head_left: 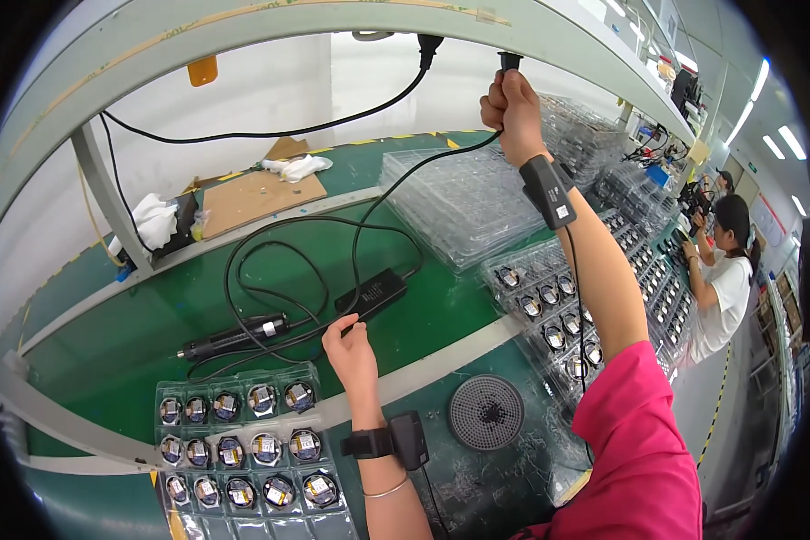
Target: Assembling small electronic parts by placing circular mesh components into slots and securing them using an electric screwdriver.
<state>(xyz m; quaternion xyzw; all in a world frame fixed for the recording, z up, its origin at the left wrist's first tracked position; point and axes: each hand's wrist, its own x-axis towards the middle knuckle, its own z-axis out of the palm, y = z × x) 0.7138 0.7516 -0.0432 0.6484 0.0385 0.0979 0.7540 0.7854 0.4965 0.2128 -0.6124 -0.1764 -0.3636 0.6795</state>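
Note:
Up at the underside of the shelf beam, my right hand (515,112) is closed around a black power plug (509,61). From this hand a black cord (441,159) runs down to the table. My left hand (349,346) hovers low over the cord loops, its fingers loosely curled and apart, with nothing visible in them. Just beyond its fingertips lies a black power adapter (371,293). To its left a black electric screwdriver (234,337) rests on the green mat, among the coils.
Clear trays of small round modules stand at front left (243,441) and right (549,315). Stacked empty clear trays (459,202) lie behind. A round grey perforated disc (486,412) sits near me. Cardboard (265,202) lies at the back; a co-worker (724,270) works far right.

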